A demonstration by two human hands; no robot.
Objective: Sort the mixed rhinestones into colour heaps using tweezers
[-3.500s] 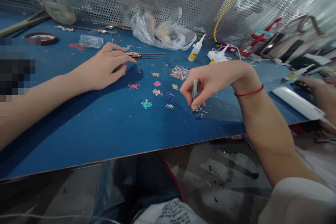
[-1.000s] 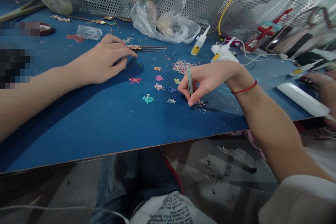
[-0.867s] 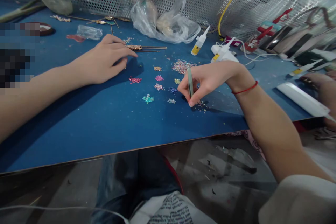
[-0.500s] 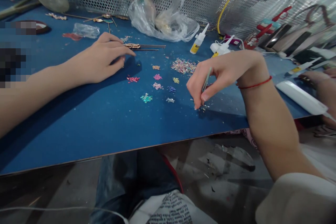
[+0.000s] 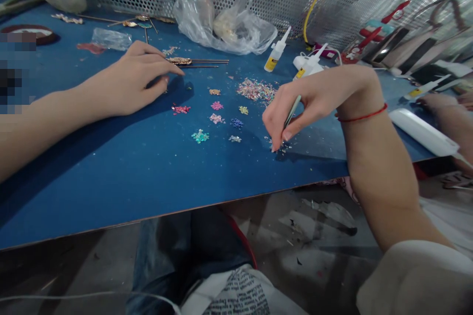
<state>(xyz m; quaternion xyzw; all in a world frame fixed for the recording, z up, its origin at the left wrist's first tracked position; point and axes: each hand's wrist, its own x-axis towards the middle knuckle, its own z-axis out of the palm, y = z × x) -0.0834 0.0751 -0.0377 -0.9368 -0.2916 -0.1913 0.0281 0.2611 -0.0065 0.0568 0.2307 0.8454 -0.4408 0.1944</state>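
Observation:
My right hand (image 5: 314, 103) pinches a pair of slim tweezers (image 5: 291, 112), tips down on a scatter of tiny sequins (image 5: 281, 146) on the blue table (image 5: 111, 167). A red string circles that wrist. My left hand (image 5: 133, 81) rests palm down on the table, its fingers loosely curved, their tips beside a gold hairpin (image 5: 192, 61). Between the hands lie several small sorted piles of coloured sequins (image 5: 216, 118), and a bigger mixed heap (image 5: 255, 89) lies behind them.
A clear plastic bag (image 5: 225, 27) sits against the perforated metal screen. Glue bottles (image 5: 275, 56) stand at the back right, a white tube (image 5: 421, 133) lies at right. Another person's hand (image 5: 443, 113) rests at the far right. The table's front edge runs across the lower middle.
My right hand has tilted the tweezers from upright to slanted and shifted slightly right over the small scatter. The left hand has stayed put. The view has drifted a little.

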